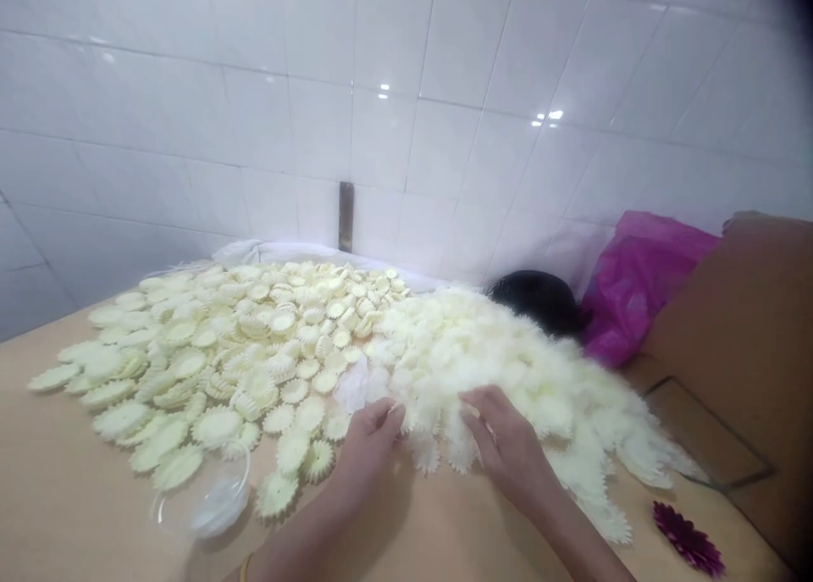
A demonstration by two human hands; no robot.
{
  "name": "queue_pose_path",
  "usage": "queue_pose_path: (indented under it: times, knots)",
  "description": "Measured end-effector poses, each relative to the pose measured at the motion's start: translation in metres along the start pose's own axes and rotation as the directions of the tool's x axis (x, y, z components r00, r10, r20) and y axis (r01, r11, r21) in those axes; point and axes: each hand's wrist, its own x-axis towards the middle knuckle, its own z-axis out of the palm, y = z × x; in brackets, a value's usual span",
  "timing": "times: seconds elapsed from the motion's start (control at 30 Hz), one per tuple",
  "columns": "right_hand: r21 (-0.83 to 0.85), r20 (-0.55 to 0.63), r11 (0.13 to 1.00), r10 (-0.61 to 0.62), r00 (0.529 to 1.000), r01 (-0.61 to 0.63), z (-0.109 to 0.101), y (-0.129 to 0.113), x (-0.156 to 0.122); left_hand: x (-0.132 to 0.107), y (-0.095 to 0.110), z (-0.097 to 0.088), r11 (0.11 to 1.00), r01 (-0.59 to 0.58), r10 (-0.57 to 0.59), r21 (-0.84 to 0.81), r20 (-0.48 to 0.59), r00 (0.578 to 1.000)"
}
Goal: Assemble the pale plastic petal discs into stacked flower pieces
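Note:
My left hand [370, 436] is closed, thumb and forefinger pressed together at the front edge of a heap of fluffy pale-yellow flower layers [527, 370]. Whatever it pinches is too small to make out. Opposite it, my right hand [505, 442] has its thumb and forefinger bent around the edge of a thin pale flower layer [461, 448] with a notched rim. To the left spreads a pile of thicker cream discs with scalloped edges [216, 428]. A crumpled piece of whitish, see-through material [361, 385] lies just beyond my left hand.
A clear round container [219, 501] stands on the tabletop [438, 535] at front left. A dark purple flower layer [689, 540] lies at front right. Behind the heap are a black rounded object [539, 301] and a magenta plastic bag [635, 281], before a tiled wall [254, 141].

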Motion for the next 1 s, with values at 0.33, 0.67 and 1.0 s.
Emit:
queue_pose_path:
  times: [0.33, 0.67, 1.0]
  knots:
    - [-0.167, -0.245, 0.981, -0.139, 0.959, 0.099, 0.049, -0.008, 0.005, 0.004, -0.008, 0.004, 0.995, -0.050, 0.048, -0.092, -0.019, 0.999]
    - [0.219, -0.213, 0.974, -0.008, 0.977, 0.056, 0.045, -0.027, -0.002, 0.002, -0.022, 0.010, 0.973, 0.034, -0.036, -0.227, -0.004, 0.999]
    - [0.322, -0.133, 0.947, 0.050, 0.990, -0.005, 0.036, -0.021, -0.006, -0.008, 0.000, 0.009, 0.923, 0.157, -0.156, -0.351, 0.032, 0.987]
